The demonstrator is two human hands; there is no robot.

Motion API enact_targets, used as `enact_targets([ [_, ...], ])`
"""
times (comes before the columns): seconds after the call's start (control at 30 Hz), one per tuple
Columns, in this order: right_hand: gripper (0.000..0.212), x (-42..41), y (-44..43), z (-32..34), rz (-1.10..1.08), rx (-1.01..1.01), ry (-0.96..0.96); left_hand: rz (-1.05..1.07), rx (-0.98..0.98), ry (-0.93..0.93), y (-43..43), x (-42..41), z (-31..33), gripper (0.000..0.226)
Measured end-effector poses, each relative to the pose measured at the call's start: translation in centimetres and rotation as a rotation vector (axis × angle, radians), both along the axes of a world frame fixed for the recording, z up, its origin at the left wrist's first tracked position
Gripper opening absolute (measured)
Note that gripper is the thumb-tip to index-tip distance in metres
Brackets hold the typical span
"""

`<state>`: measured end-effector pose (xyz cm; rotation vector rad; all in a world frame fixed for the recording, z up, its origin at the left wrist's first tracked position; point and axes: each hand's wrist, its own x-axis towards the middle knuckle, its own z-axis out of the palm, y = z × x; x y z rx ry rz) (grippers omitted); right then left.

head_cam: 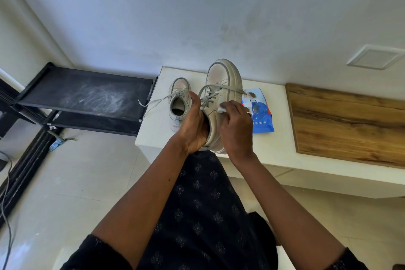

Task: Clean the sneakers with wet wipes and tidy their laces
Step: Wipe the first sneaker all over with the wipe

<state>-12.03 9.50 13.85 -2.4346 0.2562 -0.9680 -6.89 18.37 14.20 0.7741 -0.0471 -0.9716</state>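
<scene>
My left hand (194,125) grips a white sneaker (221,85) at its opening and holds it up, toe pointing away from me. Its grey laces (210,94) hang loose across the tongue. My right hand (235,125) pinches a white wet wipe (221,109) against the sneaker's side. The second white sneaker (178,103) stands on the white ledge (282,138) just left of my hands, its laces trailing off to the left. A blue pack of wet wipes (262,116) lies on the ledge behind my right hand.
A wooden board (348,123) covers the ledge's right part. A black shoe rack (87,98) stands to the left against the wall. Cables (6,193) run along the tiled floor at far left. My dark patterned clothing fills the bottom centre.
</scene>
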Motion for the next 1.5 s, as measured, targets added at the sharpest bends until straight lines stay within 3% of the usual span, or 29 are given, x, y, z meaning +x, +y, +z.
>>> enact_targets([
  [0.17,0.02,1.3,-1.4,0.2,-0.031,-0.13,0.024,-0.018,-0.001,-0.024,0.0,-0.3,0.1,0.094],
  [0.37,0.029,4.7,-4.4,2.0,-0.073,-0.283,0.064,-0.058,0.038,-0.072,0.0,-0.8,0.5,0.091],
  [0.87,0.021,2.6,-3.5,0.2,0.164,-0.292,0.05,-0.034,0.048,-0.057,0.3,-0.4,0.7,0.089],
  [1.03,0.032,3.4,-4.6,1.0,0.143,-0.456,0.039,-0.055,0.085,-0.08,0.3,-0.3,0.8,0.088],
  [1.17,0.038,4.3,-4.9,1.5,0.066,-0.429,0.072,-0.064,0.116,-0.12,0.2,-0.3,0.9,0.089],
  [1.3,0.026,4.1,-4.5,0.6,0.062,-0.356,0.109,-0.054,0.127,-0.113,0.2,-0.3,0.5,0.091],
  [1.5,0.025,2.2,-2.9,-0.1,0.146,-0.116,0.103,-0.028,0.106,-0.058,0.4,-0.2,0.0,0.093],
])
